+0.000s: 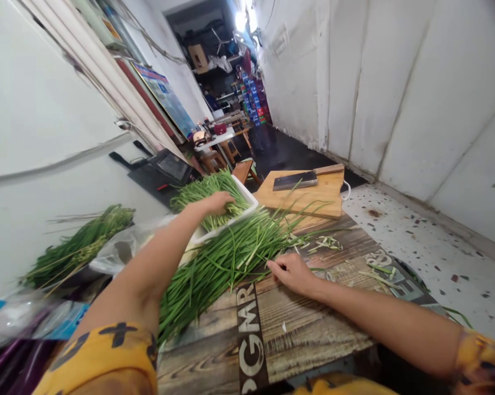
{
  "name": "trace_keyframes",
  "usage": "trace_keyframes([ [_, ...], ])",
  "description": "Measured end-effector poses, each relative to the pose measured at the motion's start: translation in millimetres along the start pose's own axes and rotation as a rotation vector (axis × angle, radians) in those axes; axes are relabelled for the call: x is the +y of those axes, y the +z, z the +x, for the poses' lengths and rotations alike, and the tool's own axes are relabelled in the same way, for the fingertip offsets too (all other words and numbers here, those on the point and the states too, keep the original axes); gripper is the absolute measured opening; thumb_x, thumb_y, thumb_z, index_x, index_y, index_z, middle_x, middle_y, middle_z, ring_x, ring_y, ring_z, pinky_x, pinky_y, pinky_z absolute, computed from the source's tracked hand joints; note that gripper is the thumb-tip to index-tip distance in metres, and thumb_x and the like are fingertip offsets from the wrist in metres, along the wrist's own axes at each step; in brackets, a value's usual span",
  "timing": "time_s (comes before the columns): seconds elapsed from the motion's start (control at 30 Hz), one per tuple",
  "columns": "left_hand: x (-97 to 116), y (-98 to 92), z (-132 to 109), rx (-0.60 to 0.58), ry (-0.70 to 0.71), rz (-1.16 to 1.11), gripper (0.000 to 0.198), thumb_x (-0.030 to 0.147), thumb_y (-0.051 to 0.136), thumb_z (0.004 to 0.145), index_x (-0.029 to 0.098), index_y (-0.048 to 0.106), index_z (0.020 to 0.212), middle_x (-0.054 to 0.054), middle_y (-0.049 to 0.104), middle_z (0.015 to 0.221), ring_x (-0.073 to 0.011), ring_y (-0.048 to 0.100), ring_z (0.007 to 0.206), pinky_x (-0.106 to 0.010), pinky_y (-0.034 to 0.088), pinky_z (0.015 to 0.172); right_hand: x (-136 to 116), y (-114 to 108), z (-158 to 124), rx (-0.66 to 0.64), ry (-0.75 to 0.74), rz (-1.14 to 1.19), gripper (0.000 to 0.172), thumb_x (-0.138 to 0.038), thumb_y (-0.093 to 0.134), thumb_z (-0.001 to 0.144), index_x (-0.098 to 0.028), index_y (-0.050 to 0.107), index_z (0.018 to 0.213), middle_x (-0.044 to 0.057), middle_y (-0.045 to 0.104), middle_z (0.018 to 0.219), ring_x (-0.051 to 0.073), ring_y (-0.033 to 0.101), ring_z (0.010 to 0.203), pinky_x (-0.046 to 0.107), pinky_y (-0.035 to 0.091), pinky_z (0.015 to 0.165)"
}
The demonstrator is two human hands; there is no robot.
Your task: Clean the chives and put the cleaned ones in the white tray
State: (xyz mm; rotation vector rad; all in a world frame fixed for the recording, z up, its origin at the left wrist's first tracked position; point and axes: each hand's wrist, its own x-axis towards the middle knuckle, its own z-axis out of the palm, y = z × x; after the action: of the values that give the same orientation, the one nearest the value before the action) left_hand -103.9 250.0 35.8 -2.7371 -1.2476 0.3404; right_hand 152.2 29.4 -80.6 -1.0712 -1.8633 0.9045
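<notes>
Centre of frame, pile: long green stalks (226, 258) lie loose across the wood-print table (296, 323).
Left hand (219, 202): stretched to the upper middle, fingers curled down onto the stalks in the white tray (247, 196); whether it grips any, I cannot tell.
Right hand (293, 271): on the table at the pile's right edge, fingertips pinched on a stalk end.
Board (308, 195): just beyond the pile, upper centre, cleaver (299, 180) lying flat on it.
Trimmings (327, 243): scattered right of the pile.
Far left: another green bunch (78, 247) over plastic bags.
</notes>
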Motion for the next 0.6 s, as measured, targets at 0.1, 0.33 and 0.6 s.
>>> trace_keyframes([
  [0.1,2.0,1.1,-10.9,-0.124,-0.034,0.011,0.067,0.004,0.051,0.062,0.022,0.060,0.127,-0.007,0.060,0.131,-0.0214,0.056,0.117,-0.030,0.041,0.102,0.0,-3.2,2.2,0.048,-0.019,-0.040,0.045,-0.027,0.049,0.091,-0.016,0.059,0.049,0.000,0.057,0.051,0.009,0.050,0.053,0.023,0.033,0.057],
  [0.33,69.8,-11.8,-67.9,0.371,-0.455,0.027,0.061,0.001,0.034,0.084,0.024,0.048,0.138,-0.013,0.054,0.138,-0.0208,0.055,0.122,-0.047,0.033,0.109,13.3,-11.7,8.0,0.115,-0.228,-0.235,0.018,-0.023,0.055,0.091,-0.016,0.071,0.086,0.004,0.063,0.077,0.014,0.055,0.073,0.024,0.040,0.069],
  [0.6,183.3,66.5,-128.6,1.222,-0.840,-0.556,0.034,0.012,0.041,0.080,0.015,0.070,0.099,-0.004,0.071,0.082,-0.0152,0.067,0.074,-0.029,0.053,0.076,-16.7,6.0,38.3,-0.106,-0.415,-0.867,0.019,-0.020,0.052,0.092,-0.017,0.070,0.098,0.013,0.060,0.100,0.024,0.050,0.095,0.033,0.040,0.073],
])
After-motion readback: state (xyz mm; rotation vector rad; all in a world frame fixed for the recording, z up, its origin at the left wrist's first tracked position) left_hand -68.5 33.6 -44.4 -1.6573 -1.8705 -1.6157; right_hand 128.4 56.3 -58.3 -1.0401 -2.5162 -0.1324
